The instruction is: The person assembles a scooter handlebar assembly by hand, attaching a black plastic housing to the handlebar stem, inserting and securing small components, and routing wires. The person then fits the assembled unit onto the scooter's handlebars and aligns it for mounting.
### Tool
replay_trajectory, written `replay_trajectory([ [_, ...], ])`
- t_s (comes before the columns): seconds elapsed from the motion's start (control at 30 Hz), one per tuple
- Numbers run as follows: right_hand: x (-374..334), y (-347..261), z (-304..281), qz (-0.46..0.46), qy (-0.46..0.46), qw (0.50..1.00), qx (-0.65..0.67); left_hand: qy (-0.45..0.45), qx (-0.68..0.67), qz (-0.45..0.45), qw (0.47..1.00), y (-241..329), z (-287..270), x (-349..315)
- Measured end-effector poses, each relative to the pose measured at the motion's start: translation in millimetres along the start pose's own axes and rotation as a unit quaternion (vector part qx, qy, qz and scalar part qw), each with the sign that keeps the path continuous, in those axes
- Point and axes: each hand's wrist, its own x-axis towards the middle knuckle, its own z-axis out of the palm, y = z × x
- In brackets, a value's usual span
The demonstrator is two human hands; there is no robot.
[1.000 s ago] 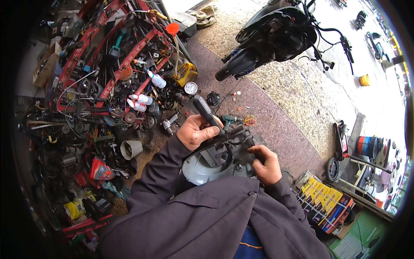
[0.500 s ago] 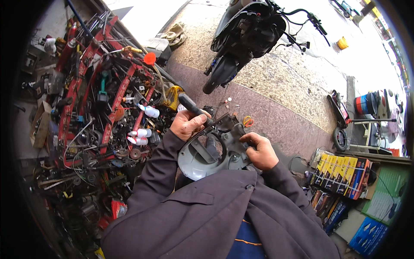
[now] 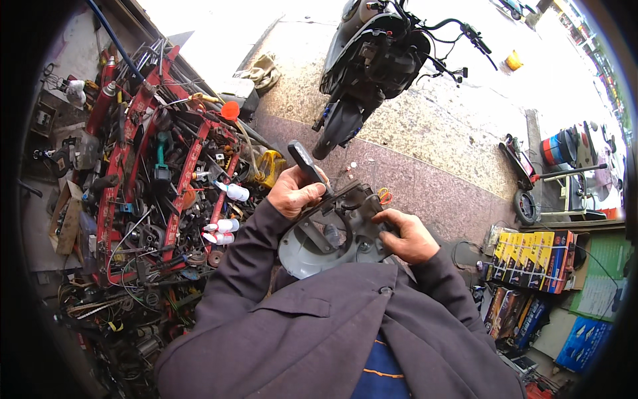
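From my remote seat, I see the left grip [image 3: 295,193] clasping a black bar [image 3: 302,157], the right grip [image 3: 411,238] pinching the grey housing [image 3: 365,231].

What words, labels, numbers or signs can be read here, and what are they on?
None legibly; any print is too small or blurred:
Yellow-and-black boxes: printing, unreadable.
Green sheet: print, unreadable.
Blue box: markings, unreadable.
Red metal bar: pale characters, unreadable.
Held grey plastic cover: no lettering visible.

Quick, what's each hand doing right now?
Left hand: closed around a dark bar.
Right hand: closed on the edge of a grey plastic part.
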Motion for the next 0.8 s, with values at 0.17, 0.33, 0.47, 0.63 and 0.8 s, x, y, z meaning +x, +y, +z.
replay_trajectory([
  [0.17,25,-20,-37,0.027,-0.030,0.999,0.018,-0.007,-0.018,-0.014,1.000,-15,-7,-1],
  [0.33,105,-64,-41,-0.086,-0.073,0.993,0.032,-0.012,-0.010,-0.028,0.999,-18,7,1],
  [0.47,152,-100,-6,-0.093,-0.161,0.969,-0.163,-0.033,-0.085,-0.045,0.995,-17,17,-2],
  [0.63,159,-109,13,-0.076,-0.188,0.966,-0.162,-0.018,-0.052,-0.024,0.998,-22,14,-7],
  [0.8,155,-107,26,-0.092,-0.147,0.964,-0.201,-0.004,-0.009,0.004,1.000,-23,14,-14],
])
